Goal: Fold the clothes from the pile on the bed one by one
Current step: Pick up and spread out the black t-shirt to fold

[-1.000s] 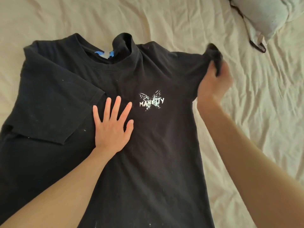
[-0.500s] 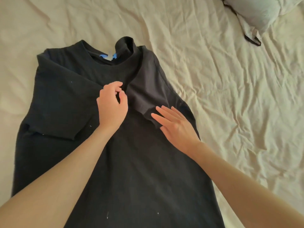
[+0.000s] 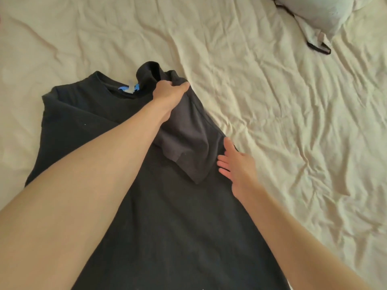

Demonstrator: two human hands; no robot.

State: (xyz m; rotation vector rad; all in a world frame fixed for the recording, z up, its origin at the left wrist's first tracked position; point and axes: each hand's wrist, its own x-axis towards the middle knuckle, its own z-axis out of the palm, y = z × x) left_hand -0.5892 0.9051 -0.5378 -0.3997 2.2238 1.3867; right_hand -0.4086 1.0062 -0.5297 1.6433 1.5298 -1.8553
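A black t-shirt [image 3: 171,216] lies spread on the cream bedsheet [image 3: 272,101], neck pointing away from me, with a blue label [image 3: 128,88] inside the collar. Both sleeves are folded inward over the body; the right sleeve [image 3: 186,147] shows its greyer inside. My left hand [image 3: 170,91] reaches across to the right shoulder near the collar and grips the fabric there. My right hand [image 3: 236,164] lies flat with straight fingers on the shirt's right folded edge, just beside the sleeve's tip.
A pale pillow [image 3: 326,11] with a dark strap or cord [image 3: 318,48] hanging from it lies at the far right corner. Wrinkled sheet stretches to the right and beyond the shirt.
The right sleeve has been folded in over the chest, hiding the butterfly print. My left hand moved from the chest up to the right shoulder and took hold of it. My right hand slid outward to the edge.
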